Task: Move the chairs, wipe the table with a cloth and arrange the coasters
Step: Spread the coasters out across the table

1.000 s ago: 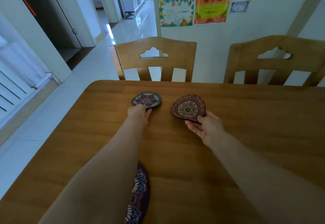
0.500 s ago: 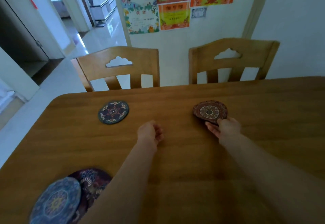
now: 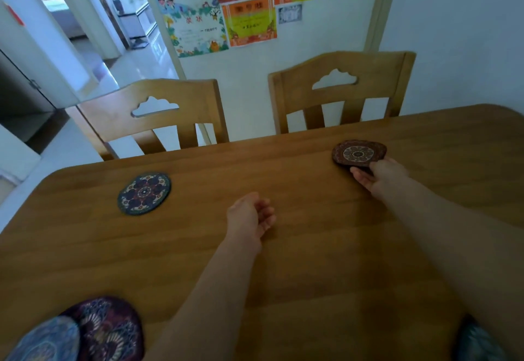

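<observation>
Now the right hand [image 3: 380,176] has carried the round reddish patterned coaster [image 3: 358,153] farther right, pinching its near edge; the left hand [image 3: 249,219], loosely curled, holds nothing.

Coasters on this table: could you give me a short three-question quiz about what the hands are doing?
1. True or false: the left hand holds a coaster.
2. The right hand grips: A a cloth, B the red-brown coaster, C a cup?
3. How many chairs stand at the table's far edge?
Key: 1 false; 2 B; 3 two.
</observation>
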`<control>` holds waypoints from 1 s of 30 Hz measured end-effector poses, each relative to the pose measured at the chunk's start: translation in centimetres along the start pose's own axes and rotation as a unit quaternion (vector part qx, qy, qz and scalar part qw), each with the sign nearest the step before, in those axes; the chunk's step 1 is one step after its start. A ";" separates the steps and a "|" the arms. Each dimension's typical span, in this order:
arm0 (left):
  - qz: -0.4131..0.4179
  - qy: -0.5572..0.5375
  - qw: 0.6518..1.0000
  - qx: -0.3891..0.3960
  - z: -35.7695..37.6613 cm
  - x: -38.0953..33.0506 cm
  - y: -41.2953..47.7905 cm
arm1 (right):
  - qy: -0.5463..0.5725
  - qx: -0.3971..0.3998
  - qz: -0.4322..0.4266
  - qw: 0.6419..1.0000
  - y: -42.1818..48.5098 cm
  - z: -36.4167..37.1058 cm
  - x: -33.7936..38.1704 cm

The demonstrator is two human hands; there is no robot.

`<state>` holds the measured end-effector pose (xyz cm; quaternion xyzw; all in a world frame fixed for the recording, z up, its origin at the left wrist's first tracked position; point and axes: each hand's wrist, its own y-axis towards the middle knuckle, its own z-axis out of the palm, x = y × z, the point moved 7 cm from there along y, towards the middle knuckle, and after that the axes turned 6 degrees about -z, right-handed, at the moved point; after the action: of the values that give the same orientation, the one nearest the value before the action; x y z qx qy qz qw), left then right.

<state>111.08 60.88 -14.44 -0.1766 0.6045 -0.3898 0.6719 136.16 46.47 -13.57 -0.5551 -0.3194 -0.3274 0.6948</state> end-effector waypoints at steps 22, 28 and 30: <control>-0.010 -0.024 0.999 -0.031 -10.8 1.8 -8.5 | -0.176 0.164 0.003 0.971 -18.7 3.1 -12.8; 0.116 0.133 0.962 -0.209 -24.3 -0.4 -11.3 | -0.218 0.262 0.047 0.939 -27.7 6.5 -19.8; 0.147 0.159 0.937 -0.273 -29.1 -1.2 -12.1 | -0.236 0.295 0.068 0.923 -30.5 7.9 -22.0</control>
<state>79.71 60.93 -11.12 -0.1981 0.8062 -0.1295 0.5423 98.07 51.24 -12.73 -0.4066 -0.5173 -0.0296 0.7524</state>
